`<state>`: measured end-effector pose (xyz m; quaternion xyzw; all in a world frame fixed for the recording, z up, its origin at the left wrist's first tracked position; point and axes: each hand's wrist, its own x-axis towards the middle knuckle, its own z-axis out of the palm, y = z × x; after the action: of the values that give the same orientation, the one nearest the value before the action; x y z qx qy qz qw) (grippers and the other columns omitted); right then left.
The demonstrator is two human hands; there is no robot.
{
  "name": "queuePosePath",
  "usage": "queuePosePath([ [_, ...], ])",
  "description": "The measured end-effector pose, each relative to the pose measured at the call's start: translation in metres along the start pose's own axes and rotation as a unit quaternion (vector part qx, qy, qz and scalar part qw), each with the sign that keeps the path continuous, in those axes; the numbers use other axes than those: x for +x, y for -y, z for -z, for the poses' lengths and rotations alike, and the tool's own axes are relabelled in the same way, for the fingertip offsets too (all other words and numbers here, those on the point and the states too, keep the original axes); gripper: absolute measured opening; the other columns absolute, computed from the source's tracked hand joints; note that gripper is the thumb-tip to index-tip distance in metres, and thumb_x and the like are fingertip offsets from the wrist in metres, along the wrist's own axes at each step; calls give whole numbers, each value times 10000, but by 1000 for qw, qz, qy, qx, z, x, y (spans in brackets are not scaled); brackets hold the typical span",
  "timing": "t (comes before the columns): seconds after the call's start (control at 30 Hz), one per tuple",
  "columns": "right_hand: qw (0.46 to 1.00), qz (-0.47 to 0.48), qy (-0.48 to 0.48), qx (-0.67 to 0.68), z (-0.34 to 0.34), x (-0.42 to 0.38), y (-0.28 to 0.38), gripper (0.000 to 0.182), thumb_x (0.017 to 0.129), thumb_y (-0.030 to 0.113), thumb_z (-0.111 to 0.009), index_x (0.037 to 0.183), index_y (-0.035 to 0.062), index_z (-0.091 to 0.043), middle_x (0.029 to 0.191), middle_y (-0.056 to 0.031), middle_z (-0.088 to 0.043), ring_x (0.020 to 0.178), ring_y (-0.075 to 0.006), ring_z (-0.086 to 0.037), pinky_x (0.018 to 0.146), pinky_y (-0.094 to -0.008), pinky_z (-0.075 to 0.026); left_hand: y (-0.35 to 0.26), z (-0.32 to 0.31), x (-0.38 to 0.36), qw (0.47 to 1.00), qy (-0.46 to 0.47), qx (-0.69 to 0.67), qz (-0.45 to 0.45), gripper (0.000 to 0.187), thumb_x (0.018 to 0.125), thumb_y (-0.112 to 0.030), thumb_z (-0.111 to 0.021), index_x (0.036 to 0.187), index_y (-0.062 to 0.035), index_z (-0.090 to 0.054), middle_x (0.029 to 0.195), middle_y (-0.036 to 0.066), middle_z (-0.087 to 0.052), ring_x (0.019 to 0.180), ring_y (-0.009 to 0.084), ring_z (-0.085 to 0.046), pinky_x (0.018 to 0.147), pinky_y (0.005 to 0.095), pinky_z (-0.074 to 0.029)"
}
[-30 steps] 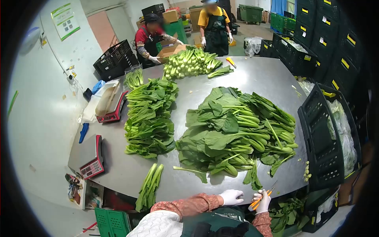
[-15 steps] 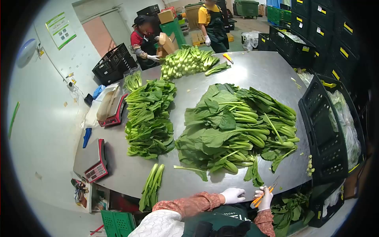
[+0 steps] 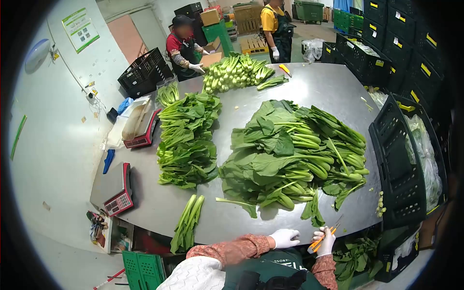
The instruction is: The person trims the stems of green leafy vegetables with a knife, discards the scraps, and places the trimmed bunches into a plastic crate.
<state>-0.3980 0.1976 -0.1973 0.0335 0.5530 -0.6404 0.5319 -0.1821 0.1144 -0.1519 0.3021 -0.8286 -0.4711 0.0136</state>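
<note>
My right hand (image 3: 326, 240), in a white glove, is closed around an orange utility knife (image 3: 315, 246), its blade pointing up and away over the table's front edge. My left hand (image 3: 285, 238), also gloved, rests at the table edge with nothing visible in it, fingers loosely extended. Beyond both hands lies a large heap of leafy greens (image 3: 295, 159), stems mostly to the right. One loose leaf stalk (image 3: 313, 210) hangs from the heap toward my right hand. A small bunch of greens (image 3: 188, 222) lies apart at the front left.
On the metal table (image 3: 232, 104) are a row of greens (image 3: 187, 140), a stem pile (image 3: 237, 72), another knife (image 3: 285, 70) and two scales (image 3: 118, 191). Black crates (image 3: 403, 159) stand right. One co-worker (image 3: 183, 48) handles a cardboard box; another (image 3: 274, 34) stands behind.
My view has shifted slightly, so the table contents appear a little to the right. My hands hold the same pose. The co-worker at far left has lowered the cardboard box.
</note>
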Motion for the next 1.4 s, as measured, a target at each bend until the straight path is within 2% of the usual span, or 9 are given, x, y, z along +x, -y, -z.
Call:
queuePosePath([
  [0.37,996,-20,52,66,10,9,-4,216,971,226,-514,931,13,-515,644,-129,-584,453,-161,-491,440,-278,-448,-5,6,0,999,26,21,6,401,889,-318,-587,1166,-28,-587,1037,145,-688,965,314,-654,856,386,-511],
  [0.47,999,-9,29,37,2,1,0,218,973,228,-513,930,14,-514,651,-130,-581,457,-154,-481,446,-275,-448,-4,5,0,999,27,25,5,404,890,-323,-583,1169,-30,-587,1042,143,-689,968,313,-655,857,387,-511],
  [0.57,1000,5,18,-10,-10,-11,6,234,969,265,-515,884,48,-497,617,-16,-465,497,-108,-428,460,-259,-384,-6,9,-1,999,28,17,17,406,891,-329,-580,1167,-31,-590,1046,143,-689,971,316,-653,859,392,-509],
  [0.87,999,8,2,-48,-8,-9,6,247,965,279,-519,923,36,-511,635,-82,-540,476,-138,-471,472,-285,-433,-1,11,-1,998,31,-6,47,421,888,-339,-584,1159,-17,-600,1059,161,-682,984,340,-641,876,408,-499],
  [1.1,999,-18,35,13,-13,-13,11,195,971,222,-521,879,54,-485,625,32,-384,542,-79,-407,467,-223,-378,6,0,3,1000,7,11,13,402,890,-341,-584,1134,-23,-607,1042,174,-680,959,347,-647,857,421,-503],
  [1.17,999,-17,27,12,-11,-7,8,212,974,233,-524,896,37,-505,626,4,-436,527,-92,-432,456,-233,-388,5,1,3,1000,8,10,6,412,886,-370,-587,1124,-35,-615,1012,180,-688,943,352,-653,844,441,-502],
  [1.27,1000,-10,1,-15,-9,-11,10,246,971,246,-534,953,1,-545,647,-103,-595,468,-149,-519,459,-277,-454,-2,10,3,999,16,-29,12,329,893,-288,-606,1089,-23,-616,1048,177,-673,956,329,-654,851,404,-516],
  [1.33,999,6,-12,-44,-15,-17,13,287,967,265,-554,985,-22,-535,673,-155,-607,458,-154,-518,447,-274,-458,-11,19,2,999,8,-52,-1,336,898,-273,-613,1121,-23,-608,1018,168,-682,949,314,-664,852,394,-521],
  [1.4,999,-7,-16,-30,-12,-15,12,304,966,266,-556,1005,-35,-536,674,-160,-619,446,-167,-535,451,-289,-474,-19,30,4,996,43,-68,32,370,906,-263,-608,1190,-27,-586,1050,169,-675,952,295,-669,838,380,-529],
])
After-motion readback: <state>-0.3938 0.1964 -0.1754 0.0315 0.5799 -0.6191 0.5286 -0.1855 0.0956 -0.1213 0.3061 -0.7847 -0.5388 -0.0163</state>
